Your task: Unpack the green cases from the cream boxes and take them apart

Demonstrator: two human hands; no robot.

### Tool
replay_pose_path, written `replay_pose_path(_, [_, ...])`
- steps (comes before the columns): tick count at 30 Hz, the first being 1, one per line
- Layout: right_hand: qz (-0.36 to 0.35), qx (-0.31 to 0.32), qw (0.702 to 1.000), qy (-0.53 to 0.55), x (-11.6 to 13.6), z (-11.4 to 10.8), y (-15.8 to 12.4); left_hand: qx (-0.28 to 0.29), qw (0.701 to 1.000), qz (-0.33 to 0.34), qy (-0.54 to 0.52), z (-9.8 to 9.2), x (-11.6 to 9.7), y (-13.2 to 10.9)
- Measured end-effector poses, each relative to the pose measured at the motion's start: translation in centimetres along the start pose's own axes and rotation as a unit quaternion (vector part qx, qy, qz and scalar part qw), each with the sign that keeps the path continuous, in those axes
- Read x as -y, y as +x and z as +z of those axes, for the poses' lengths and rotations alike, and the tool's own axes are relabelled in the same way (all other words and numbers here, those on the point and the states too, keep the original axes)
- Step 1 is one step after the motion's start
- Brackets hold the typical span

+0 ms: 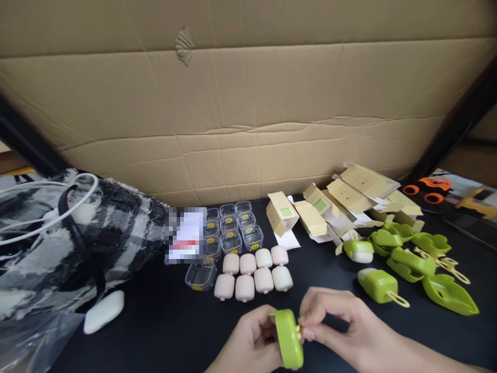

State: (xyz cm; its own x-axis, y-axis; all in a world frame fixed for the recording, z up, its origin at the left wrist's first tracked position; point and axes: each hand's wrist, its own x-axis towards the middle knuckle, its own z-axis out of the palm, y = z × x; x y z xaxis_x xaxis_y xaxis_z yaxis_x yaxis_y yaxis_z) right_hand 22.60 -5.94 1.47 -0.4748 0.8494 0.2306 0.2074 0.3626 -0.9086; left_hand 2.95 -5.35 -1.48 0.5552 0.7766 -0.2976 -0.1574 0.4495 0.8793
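Note:
My left hand is wrapped round a green plastic case near the bottom centre. At the right side of that case, the thumb and fingers of my right hand pinch a small pale yellow strap, mostly hidden by the fingertips. Just beyond my hands stand two rows of pale pink and whitish rounded blocks. To the right lie a green case with a yellow loop, another green case with a white part in it, and several loose green shells.
Clear plastic boxes stand behind the pale blocks. Opened small cartons are piled at the back right, before a cardboard wall. A white oval object and shaggy black-and-white fabric lie left; an orange-wheeled toy is far right.

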Motion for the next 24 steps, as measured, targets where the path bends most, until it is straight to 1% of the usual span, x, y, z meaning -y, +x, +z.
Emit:
replay_pose_path(4, [-0.038, 0.000, 0.998, -0.041, 0.1, 0.1, -0.2, 0.006, 0.999, -0.027, 0.018, 0.2, -0.7, -0.3])
replay_pose_path(6, [-0.067, -0.009, 0.995, -0.071, 0.4, 0.2, -0.2, 0.005, 0.999, -0.029, 0.014, 0.3, -0.9, -0.5])
replay_pose_path(8, [-0.092, -0.004, 0.992, -0.087, 0.8, 0.2, -0.2, 0.001, 1.000, -0.025, 0.012, 0.4, -1.0, -0.5])
replay_pose_path(12, [-0.107, 0.020, 0.989, -0.105, 1.2, -0.2, -0.1, 0.005, 1.000, -0.019, 0.011, 0.5, -1.0, -0.5])
replay_pose_path(15, [-0.123, 0.014, 0.981, -0.151, 1.5, -0.8, -0.1, -0.010, 1.000, -0.019, 0.012, 0.8, -1.2, -0.5])
replay_pose_path(17, [-0.151, 0.018, 0.964, -0.217, 1.7, -0.9, -0.1, -0.016, 1.000, -0.012, 0.009, 0.9, -1.0, -0.5])
replay_pose_path(19, [-0.189, 0.040, 0.933, -0.303, 1.9, -0.7, 0.0, -0.006, 1.000, -0.004, -0.001, 1.0, -0.5, -0.5])
replay_pose_path(21, [-0.213, 0.076, 0.903, -0.366, 2.0, -0.4, 0.2, 0.008, 1.000, 0.006, -0.010, 0.9, 0.0, -0.5])
replay_pose_path(22, [-0.218, 0.087, 0.896, -0.378, 2.0, -0.3, 0.2, 0.013, 1.000, 0.017, -0.009, 0.8, 0.2, -0.6])
replay_pose_path(24, [-0.224, 0.075, 0.903, -0.360, 1.9, -0.3, 0.2, 0.018, 0.999, 0.045, 0.000, 0.6, 0.0, -0.8])
